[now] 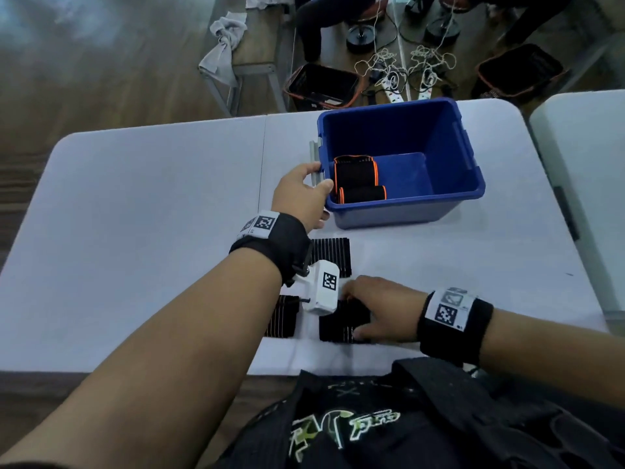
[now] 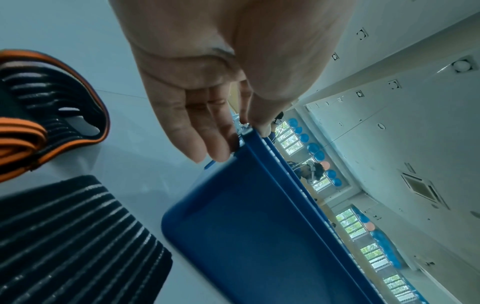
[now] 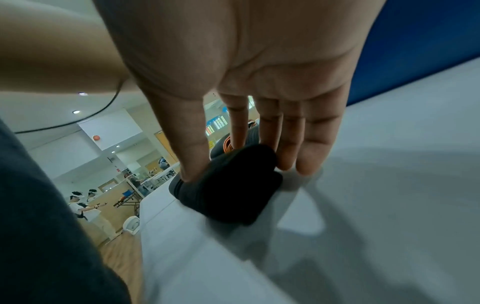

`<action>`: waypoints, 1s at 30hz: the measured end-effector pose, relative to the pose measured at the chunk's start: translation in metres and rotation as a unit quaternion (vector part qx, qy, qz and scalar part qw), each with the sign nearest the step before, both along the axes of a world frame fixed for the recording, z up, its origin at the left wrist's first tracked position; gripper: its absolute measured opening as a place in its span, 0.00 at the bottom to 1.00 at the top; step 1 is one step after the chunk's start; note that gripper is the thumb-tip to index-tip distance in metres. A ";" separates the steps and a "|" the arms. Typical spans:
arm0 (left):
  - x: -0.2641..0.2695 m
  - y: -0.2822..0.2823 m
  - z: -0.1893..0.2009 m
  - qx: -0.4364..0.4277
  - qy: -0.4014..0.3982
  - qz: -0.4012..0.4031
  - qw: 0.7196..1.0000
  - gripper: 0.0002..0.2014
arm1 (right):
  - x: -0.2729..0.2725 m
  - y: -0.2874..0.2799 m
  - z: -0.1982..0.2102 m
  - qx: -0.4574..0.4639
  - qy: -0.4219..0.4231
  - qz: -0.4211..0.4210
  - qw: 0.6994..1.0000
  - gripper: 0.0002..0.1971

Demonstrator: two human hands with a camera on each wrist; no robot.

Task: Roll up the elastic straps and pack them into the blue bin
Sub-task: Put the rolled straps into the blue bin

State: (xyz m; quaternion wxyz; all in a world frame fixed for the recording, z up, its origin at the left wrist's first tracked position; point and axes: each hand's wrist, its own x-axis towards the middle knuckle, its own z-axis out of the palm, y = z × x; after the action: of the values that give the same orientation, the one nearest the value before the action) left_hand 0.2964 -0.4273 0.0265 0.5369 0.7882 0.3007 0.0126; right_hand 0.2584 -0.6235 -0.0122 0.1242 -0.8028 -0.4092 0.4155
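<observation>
Elastic straps (image 1: 345, 319), black and ribbed, lie flat under the right hand (image 1: 382, 308), thumb and fingers pinching one; axis unclear. Left hand (image 1: 301, 198) grips the blue bin (image 1: 470, 170) rim.

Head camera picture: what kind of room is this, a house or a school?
Probably a big hall or training room, not a house. A white folding table stands on a wooden floor, power strips and cables lie about, and the right wrist view shows other people wearing headsets at more tables.

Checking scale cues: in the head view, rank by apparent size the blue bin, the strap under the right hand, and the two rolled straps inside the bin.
1. blue bin
2. strap under the right hand
3. larger rolled strap
4. smaller rolled strap
2 and 3 look alike; camera nearness blurs that.
</observation>
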 end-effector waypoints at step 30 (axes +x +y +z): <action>0.003 -0.007 0.004 0.019 0.022 0.008 1.000 0.21 | 0.133 -0.039 0.137 0.098 -0.013 -0.119 0.988 0.12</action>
State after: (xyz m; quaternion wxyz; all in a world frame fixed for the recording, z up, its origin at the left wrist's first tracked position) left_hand 0.2994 -0.4339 0.0305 0.5153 0.7958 0.3179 0.0052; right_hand 0.3918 -0.6623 0.1251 0.2450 -0.8350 -0.3512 0.3454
